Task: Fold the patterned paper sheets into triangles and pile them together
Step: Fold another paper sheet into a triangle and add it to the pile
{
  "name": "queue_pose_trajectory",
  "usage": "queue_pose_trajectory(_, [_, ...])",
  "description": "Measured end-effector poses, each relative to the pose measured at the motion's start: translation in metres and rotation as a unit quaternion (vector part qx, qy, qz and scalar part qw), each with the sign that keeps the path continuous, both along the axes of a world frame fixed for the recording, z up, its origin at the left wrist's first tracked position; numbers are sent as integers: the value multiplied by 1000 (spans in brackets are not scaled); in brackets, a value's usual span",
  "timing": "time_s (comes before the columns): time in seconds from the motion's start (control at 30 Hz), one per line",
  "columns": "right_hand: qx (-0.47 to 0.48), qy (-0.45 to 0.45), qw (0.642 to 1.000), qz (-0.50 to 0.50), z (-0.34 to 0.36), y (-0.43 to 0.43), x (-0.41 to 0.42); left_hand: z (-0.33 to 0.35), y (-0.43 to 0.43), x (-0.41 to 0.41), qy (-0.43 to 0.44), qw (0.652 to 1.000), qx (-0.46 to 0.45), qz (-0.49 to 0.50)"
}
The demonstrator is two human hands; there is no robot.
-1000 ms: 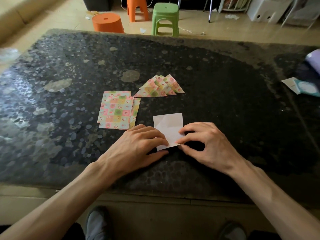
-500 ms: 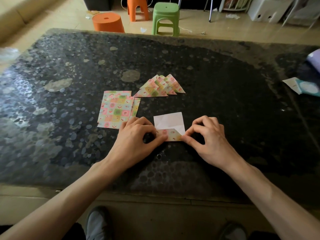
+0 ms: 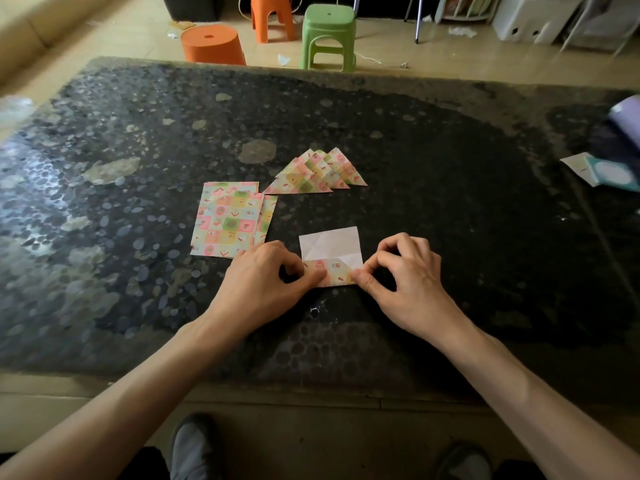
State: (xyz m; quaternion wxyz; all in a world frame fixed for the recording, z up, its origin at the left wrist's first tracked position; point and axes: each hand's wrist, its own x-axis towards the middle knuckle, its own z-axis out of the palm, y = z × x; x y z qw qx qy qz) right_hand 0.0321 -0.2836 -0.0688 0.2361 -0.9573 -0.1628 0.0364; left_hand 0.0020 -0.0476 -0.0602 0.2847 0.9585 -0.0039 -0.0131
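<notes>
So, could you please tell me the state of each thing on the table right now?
White-backed patterned paper sheet: near edge folded up, pattern showing.
Left hand: pinches sheet's near left corner.
Right hand: pinches its near right corner.
Stack of flat patterned sheets: unfolded, fanned.
Pile of patterned paper triangles: folded, overlapping.

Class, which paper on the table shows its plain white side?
The sheet the left hand and right hand pinch; the flat stack and folded triangles show only pattern.

Dark speckled table [image 3: 450, 202] bears flat sheets [image 3: 228, 220], folded triangles [image 3: 311, 174], one half-folded sheet [image 3: 329, 247].
</notes>
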Motion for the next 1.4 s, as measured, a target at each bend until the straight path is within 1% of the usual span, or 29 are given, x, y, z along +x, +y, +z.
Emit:
queue_pose_trajectory(0.27, [-8,11,1000,-25,2,4,-1,2,-6,-3,-24,999,27,21])
queue_pose_trajectory(0.47, [12,-16,998,-57,1,8,-3,3,-9,-5,-27,998,52,27])
queue_pose_trajectory(1.0, [6,27,998,-62,7,11,-2,5,-13,-6,-35,996,74,44])
queue_pose_trajectory(1.4, [-8,19,997,-69,7,15,-3,3,-15,-6,-42,993,101,38])
